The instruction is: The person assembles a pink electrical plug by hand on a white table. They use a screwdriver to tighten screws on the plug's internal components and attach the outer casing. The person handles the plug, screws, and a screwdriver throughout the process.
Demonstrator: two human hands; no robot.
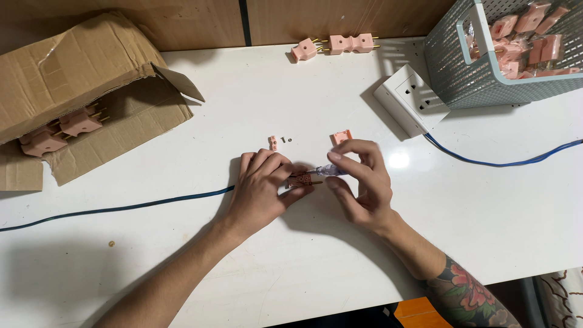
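Left hand (262, 185): nearest to the camera, it presses an opened pink plug (302, 180) on the white table (182, 255), fingers closed around it.
Right hand (359, 182): just beside it, it grips a clear-handled screwdriver (327, 170), tip at the plug.
Progress: the plug seems half done; its cover (341, 137), a small clamp piece (273, 143) and a screw (289, 140) lie loose just beyond the hands.
Left of hands: cardboard box (79, 79) with plugs.
Right of hands: white socket (410, 97), basket (461, 73).
In the way: nothing; the blue cable (121, 208) passes under the left hand.

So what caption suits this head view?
Left hand steadies a pink plug while right hand applies a screwdriver.
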